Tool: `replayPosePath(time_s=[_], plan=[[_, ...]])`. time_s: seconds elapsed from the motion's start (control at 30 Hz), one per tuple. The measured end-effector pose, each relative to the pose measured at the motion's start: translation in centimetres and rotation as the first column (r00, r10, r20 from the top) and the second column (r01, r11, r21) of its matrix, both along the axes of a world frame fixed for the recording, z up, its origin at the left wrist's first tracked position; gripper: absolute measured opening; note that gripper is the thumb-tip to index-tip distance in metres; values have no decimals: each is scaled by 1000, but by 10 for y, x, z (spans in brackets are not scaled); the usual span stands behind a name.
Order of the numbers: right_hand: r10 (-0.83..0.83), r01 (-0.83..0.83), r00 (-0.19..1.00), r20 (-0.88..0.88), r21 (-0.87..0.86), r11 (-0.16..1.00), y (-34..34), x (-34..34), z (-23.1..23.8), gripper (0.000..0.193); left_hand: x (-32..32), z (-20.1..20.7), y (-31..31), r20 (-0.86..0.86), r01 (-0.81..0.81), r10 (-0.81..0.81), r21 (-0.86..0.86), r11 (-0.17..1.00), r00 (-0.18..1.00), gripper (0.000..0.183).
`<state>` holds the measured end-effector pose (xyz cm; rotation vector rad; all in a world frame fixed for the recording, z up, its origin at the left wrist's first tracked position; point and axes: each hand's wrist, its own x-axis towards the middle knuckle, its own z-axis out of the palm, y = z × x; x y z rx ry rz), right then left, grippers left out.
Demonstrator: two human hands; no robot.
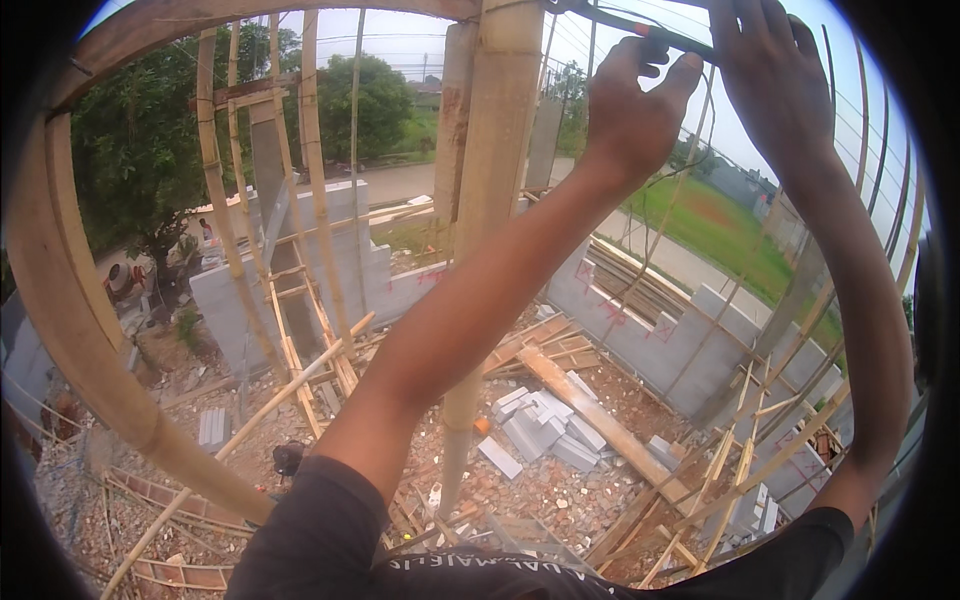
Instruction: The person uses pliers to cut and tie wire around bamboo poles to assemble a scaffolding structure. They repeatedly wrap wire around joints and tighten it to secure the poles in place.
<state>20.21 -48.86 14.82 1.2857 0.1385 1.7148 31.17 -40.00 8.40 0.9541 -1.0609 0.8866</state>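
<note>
Hands raised overhead: left hand (628, 105) pinches a thin dark metal rod (668, 38), right hand (770, 75) clasps it, best kept steady beside the tall pale bamboo pole (490, 200).

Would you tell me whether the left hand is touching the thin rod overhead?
Touching: the head view shows the left hand with fingers closed around the thin rod.

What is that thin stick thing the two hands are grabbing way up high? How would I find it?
Find the thick upright bamboo pole in the middle. Up top, the left hand and right hand grip a thin dark rod; unlike the pale bamboo, it's slim, dark, orange-marked.
</note>
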Motion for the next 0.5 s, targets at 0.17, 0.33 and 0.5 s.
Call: replayPosePath(time_s=[0.17,0.33,0.5], plan=[[6,26,989,-150,207,978,15,-5,-12,31,19,-35,-15,-143,-229,293,345,910,945,65],[6,310,779,-627,394,865,9,-9,23,28,24,-55,-11,-160,-120,187,359,926,969,40],[527,293,513,-677,715,635,-5,-1,29,20,-27,-55,11,-439,192,-10,373,908,898,41]])
